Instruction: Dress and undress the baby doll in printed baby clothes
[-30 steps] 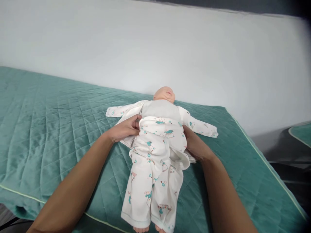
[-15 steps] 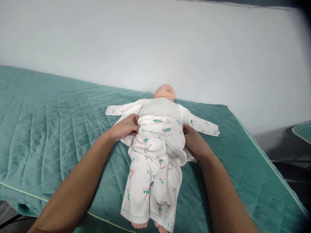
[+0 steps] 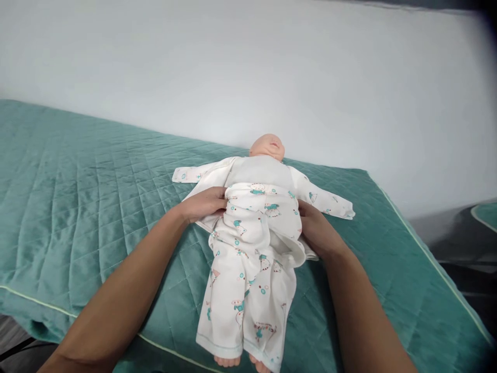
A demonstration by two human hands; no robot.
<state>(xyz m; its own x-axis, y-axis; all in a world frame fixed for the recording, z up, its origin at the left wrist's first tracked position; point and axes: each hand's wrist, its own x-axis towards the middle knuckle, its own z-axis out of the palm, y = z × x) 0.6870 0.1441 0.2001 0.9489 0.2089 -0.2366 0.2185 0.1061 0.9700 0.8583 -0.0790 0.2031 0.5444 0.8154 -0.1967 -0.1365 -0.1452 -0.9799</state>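
Note:
A baby doll point(image 3: 267, 146) lies on its back, dressed in white printed trousers point(image 3: 258, 217) and a white printed top point(image 3: 209, 173) with its sleeves spread. The trousers' waist reaches up over the belly, and their cloth is bunched at the hips. At the left side of the waist, my left hand point(image 3: 204, 203) is closed on the trousers, its fingertips tucked in behind the edge. Opposite it, my right hand point(image 3: 320, 228) holds the trousers' right side, with most of its fingers hidden behind the doll. The doll's toes stick out below the trouser hems.
A green quilted cover point(image 3: 97, 207) with pale piping lies under the doll. Behind it rises a plain white wall point(image 3: 194, 67). The cover's right edge slopes down towards me, and another green padded edge point(image 3: 487, 213) shows at the far right.
My left fingers have moved further in behind the waist side; the thumb and fingertips show less. The right hand stays at its side. The whole view has shifted slightly.

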